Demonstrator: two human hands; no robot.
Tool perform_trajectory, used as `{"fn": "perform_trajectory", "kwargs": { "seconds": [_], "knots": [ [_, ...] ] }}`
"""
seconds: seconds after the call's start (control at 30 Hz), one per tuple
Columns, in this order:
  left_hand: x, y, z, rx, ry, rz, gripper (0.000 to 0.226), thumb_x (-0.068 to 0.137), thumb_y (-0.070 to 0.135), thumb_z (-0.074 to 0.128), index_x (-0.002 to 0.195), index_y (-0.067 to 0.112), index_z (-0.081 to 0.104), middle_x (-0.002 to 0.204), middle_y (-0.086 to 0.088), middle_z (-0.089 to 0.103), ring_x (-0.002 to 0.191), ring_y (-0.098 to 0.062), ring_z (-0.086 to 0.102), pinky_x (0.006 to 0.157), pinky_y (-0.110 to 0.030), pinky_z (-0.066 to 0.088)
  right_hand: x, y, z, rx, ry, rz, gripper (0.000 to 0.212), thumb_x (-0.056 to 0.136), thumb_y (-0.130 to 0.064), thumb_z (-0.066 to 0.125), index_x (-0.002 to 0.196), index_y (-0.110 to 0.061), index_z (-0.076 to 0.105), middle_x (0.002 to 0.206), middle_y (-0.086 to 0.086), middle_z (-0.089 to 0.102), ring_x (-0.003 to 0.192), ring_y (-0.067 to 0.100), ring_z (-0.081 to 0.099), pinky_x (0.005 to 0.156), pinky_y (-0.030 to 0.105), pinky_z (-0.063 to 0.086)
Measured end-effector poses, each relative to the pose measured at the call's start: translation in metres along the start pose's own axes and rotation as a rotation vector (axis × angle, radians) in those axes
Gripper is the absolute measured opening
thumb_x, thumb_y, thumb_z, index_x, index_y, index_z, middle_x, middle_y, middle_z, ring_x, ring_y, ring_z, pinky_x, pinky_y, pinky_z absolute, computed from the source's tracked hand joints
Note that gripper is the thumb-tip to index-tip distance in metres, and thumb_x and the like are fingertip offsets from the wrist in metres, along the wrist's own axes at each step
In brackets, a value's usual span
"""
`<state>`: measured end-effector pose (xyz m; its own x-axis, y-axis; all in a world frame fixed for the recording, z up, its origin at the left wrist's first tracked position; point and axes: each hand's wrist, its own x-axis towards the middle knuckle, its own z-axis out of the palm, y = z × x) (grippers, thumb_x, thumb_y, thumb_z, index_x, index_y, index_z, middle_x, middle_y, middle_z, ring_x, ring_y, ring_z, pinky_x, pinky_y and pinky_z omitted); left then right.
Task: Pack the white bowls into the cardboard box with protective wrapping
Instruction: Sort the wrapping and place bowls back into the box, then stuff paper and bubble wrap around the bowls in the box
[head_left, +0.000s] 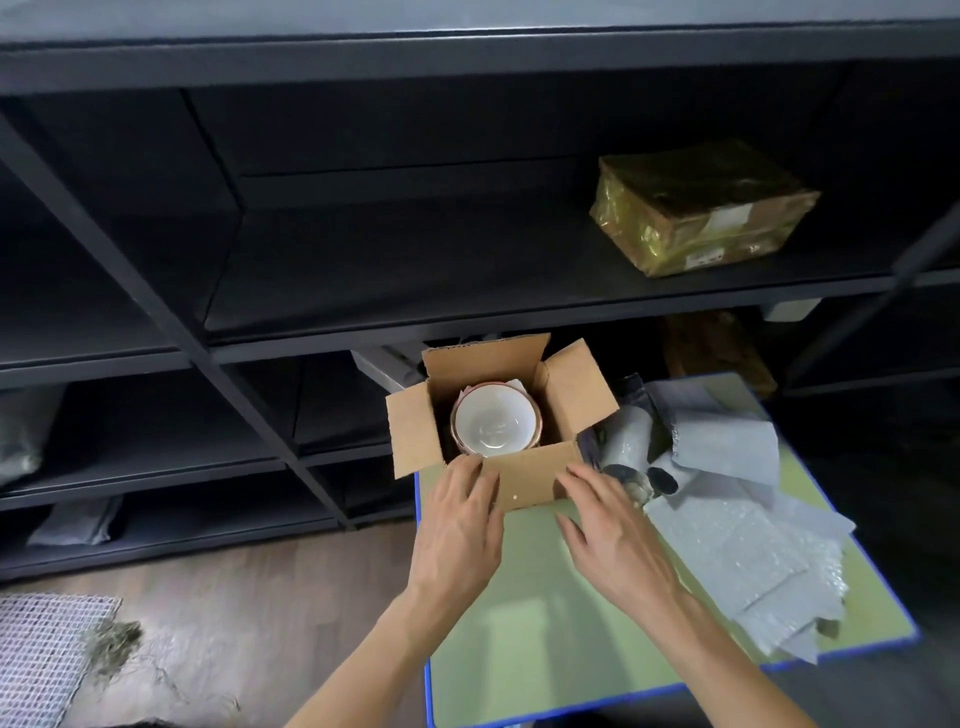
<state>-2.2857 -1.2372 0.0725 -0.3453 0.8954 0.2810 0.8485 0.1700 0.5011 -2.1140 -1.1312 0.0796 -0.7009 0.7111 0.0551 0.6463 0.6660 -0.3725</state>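
Observation:
A small cardboard box (540, 475) stands open on the far end of a green table (535, 639), all its flaps spread out. Inside sits a white bowl (493, 423) with a reddish rim, and white wrapping paper shows behind it. My left hand (457, 525) rests with straight fingers on the box's near flap at its left corner. My right hand (608, 530) lies with straight fingers against the same flap at its right side. Neither hand holds anything.
Bubble wrap sheets and foam pouches (748, 551) lie piled on the table's right side, with a roll of wrap (628, 441) beside the box. Dark metal shelving (363, 291) stands behind; a taped parcel (701, 208) sits on it. Mesh (41, 654) lies on the floor.

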Motion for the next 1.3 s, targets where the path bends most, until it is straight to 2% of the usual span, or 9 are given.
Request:
{"fn": "perform_trajectory", "kwargs": {
  "seconds": [0.07,0.23,0.37,0.5,0.67,0.73,0.93,1.07,1.3],
  "knots": [
    [-0.005,0.005,0.001,-0.022,-0.008,0.002,0.017,0.092,0.017,0.053,0.107,0.012,0.059,0.119,0.003,0.052,0.110,-0.018,0.049,0.092,-0.030,0.042,-0.007,0.005,-0.001,0.023,0.006,0.019,0.049,0.096,-0.023,0.061,0.142,-0.011,0.050,0.148,-0.001,0.045,0.138,0.014,0.038,0.112,0.026,0.033],
    [-0.013,0.016,0.012,-0.032,-0.069,0.031,0.033,0.094,0.023,0.050,0.123,0.012,0.060,0.121,0.001,0.056,0.109,-0.018,0.052,0.094,-0.032,0.045,-0.022,0.022,-0.003,0.059,0.000,0.067,0.048,0.094,-0.021,0.062,0.140,-0.014,0.051,0.147,-0.003,0.045,0.138,0.013,0.039,0.109,0.028,0.041],
    [-0.012,0.034,0.024,-0.041,-0.081,0.107,0.031,0.095,0.022,0.052,0.122,0.011,0.061,0.116,0.000,0.059,0.104,-0.021,0.055,0.089,-0.034,0.048,-0.029,0.040,-0.007,0.075,0.026,0.102,0.047,0.089,-0.015,0.069,0.134,-0.013,0.057,0.140,0.000,0.053,0.131,0.016,0.047,0.103,0.028,0.043],
    [-0.003,0.059,0.045,-0.066,-0.138,0.153,0.032,0.095,0.020,0.056,0.126,0.017,0.059,0.115,0.005,0.057,0.103,-0.017,0.053,0.089,-0.027,0.043,-0.035,0.070,-0.013,0.087,-0.014,0.138,0.052,0.094,-0.022,0.064,0.143,-0.016,0.049,0.146,-0.002,0.049,0.136,0.017,0.044,0.108,0.031,0.042],
    [0.015,0.093,0.081,-0.083,-0.238,0.153,0.031,0.096,0.025,0.051,0.126,0.019,0.059,0.117,0.005,0.057,0.103,-0.017,0.052,0.090,-0.029,0.046,-0.046,0.118,-0.031,0.077,-0.068,0.182,0.050,0.095,-0.023,0.062,0.144,-0.019,0.048,0.139,-0.005,0.053,0.128,0.018,0.048,0.101,0.029,0.044],
    [0.023,0.106,0.097,-0.083,-0.259,0.151,0.031,0.096,0.025,0.051,0.126,0.019,0.059,0.115,0.004,0.058,0.104,-0.017,0.053,0.090,-0.029,0.047,-0.049,0.141,-0.039,0.065,-0.102,0.232,0.049,0.098,-0.026,0.058,0.145,-0.019,0.046,0.141,-0.006,0.051,0.130,0.018,0.046,0.103,0.028,0.041],
    [0.040,0.130,0.142,-0.027,-0.412,0.072,0.040,0.097,0.034,0.043,0.132,0.019,0.056,0.123,0.002,0.057,0.113,-0.020,0.052,0.096,-0.034,0.046,-0.056,0.205,-0.048,0.010,-0.218,0.409,0.051,0.101,-0.035,0.048,0.149,-0.021,0.039,0.145,-0.006,0.046,0.130,0.019,0.043,0.103,0.029,0.040],
    [0.044,0.144,0.167,0.024,-0.543,-0.024,0.043,0.099,0.033,0.043,0.140,0.021,0.048,0.131,0.000,0.051,0.118,-0.022,0.049,0.095,-0.033,0.044,-0.056,0.239,-0.049,-0.025,-0.323,0.523,0.052,0.099,-0.035,0.052,0.146,-0.017,0.039,0.141,0.004,0.049,0.128,0.025,0.045,0.100,0.034,0.043],
    [0.055,0.164,0.201,0.066,-0.706,-0.174,0.051,0.099,0.030,0.048,0.147,0.019,0.036,0.139,-0.014,0.041,0.122,-0.030,0.048,0.103,-0.035,0.039,-0.046,0.263,-0.044,-0.041,-0.416,0.563,0.059,0.094,-0.040,0.060,0.142,-0.013,0.038,0.136,0.009,0.046,0.126,0.028,0.043,0.094,0.036,0.046]
  ]
}}
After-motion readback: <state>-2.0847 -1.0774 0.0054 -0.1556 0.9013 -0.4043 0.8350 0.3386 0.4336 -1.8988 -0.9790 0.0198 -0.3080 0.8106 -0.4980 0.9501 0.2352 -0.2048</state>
